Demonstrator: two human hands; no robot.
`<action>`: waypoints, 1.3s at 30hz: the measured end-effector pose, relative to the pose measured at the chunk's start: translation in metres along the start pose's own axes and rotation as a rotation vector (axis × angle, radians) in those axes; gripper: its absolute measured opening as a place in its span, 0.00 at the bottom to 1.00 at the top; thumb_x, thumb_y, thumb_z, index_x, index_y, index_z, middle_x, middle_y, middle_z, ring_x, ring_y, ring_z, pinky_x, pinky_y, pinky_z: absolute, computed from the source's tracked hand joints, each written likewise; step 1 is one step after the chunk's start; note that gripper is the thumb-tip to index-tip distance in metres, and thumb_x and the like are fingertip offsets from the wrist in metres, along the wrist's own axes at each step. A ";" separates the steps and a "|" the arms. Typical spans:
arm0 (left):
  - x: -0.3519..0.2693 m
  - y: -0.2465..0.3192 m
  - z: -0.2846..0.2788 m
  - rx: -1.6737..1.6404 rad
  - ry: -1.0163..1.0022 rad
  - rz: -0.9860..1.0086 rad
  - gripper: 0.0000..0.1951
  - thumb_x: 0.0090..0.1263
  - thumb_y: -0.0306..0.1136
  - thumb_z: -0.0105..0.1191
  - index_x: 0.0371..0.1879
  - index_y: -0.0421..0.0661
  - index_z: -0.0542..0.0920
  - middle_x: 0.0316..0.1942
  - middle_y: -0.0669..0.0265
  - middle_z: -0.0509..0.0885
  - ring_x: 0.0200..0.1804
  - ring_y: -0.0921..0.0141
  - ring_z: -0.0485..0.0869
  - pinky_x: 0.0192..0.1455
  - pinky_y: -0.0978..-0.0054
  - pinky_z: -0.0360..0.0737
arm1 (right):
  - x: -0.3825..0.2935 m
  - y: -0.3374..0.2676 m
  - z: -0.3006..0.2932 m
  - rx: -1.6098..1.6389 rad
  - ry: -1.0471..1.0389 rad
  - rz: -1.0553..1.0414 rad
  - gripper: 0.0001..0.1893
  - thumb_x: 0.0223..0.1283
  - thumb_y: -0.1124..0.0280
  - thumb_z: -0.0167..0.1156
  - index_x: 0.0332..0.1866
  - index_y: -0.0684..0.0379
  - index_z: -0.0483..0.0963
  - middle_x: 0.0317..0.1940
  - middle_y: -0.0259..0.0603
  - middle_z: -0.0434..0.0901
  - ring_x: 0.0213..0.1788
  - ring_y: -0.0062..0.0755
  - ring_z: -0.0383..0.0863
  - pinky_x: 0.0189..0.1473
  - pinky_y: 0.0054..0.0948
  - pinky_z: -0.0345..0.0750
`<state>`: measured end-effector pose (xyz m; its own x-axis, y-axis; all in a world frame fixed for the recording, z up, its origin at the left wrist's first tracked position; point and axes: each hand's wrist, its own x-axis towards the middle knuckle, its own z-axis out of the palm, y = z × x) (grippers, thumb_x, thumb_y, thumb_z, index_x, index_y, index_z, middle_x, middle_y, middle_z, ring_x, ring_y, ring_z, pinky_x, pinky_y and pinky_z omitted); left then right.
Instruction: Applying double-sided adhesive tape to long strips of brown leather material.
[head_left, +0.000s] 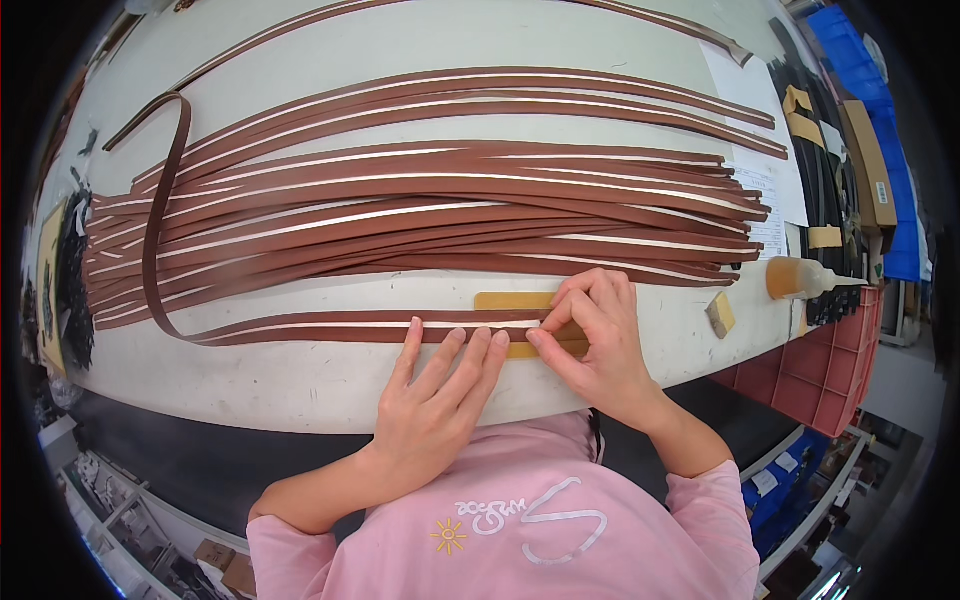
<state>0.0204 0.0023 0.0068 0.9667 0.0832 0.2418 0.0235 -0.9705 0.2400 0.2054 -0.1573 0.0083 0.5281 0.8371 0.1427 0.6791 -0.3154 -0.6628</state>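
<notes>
A long brown strap (285, 328), leather or leather-like, lies along the table's near edge with a white strip (375, 324) down its middle. My left hand (435, 397) is spread flat, its fingertips pressing on the strap. Just to its right, the thumb and forefinger of my right hand (600, 345) pinch together on the strap, where the white strip meets the fingertips. Under this part sits a flat yellow board (514, 301), partly covered by the strap and right hand. At the left, the strap curls up and back over a pile of similar brown straps (420, 187).
Right of my hands lie a small yellowish block (721, 315) and a nozzle bottle of amber liquid (799, 279). Black straps (825, 172) and a paper sheet with writing (761, 202) lie farther right. A red plastic crate (802, 367) stands beside the table edge.
</notes>
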 end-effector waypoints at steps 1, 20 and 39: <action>-0.001 0.000 0.000 -0.032 0.012 -0.017 0.30 0.64 0.27 0.66 0.70 0.51 0.89 0.65 0.63 0.89 0.61 0.63 0.88 0.77 0.42 0.80 | 0.000 -0.001 0.000 -0.002 -0.003 0.021 0.11 0.60 0.68 0.79 0.36 0.53 0.80 0.48 0.36 0.78 0.55 0.41 0.73 0.59 0.42 0.66; 0.007 0.001 0.007 -0.031 0.001 0.101 0.29 0.70 0.31 0.60 0.73 0.42 0.84 0.61 0.59 0.88 0.64 0.61 0.88 0.72 0.60 0.83 | -0.003 0.005 -0.009 0.082 -0.044 0.036 0.09 0.62 0.70 0.76 0.40 0.54 0.81 0.51 0.36 0.79 0.60 0.43 0.72 0.64 0.44 0.66; 0.015 0.016 0.008 0.023 0.037 0.112 0.28 0.66 0.26 0.63 0.69 0.44 0.87 0.61 0.61 0.88 0.62 0.58 0.88 0.70 0.59 0.88 | 0.004 0.010 -0.022 0.182 -0.090 0.082 0.07 0.64 0.72 0.76 0.41 0.55 0.84 0.49 0.33 0.81 0.60 0.41 0.74 0.67 0.41 0.69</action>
<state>0.0370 -0.0142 0.0069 0.9534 -0.0181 0.3010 -0.0780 -0.9791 0.1879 0.2257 -0.1670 0.0188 0.5247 0.8510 0.0218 0.5278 -0.3051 -0.7927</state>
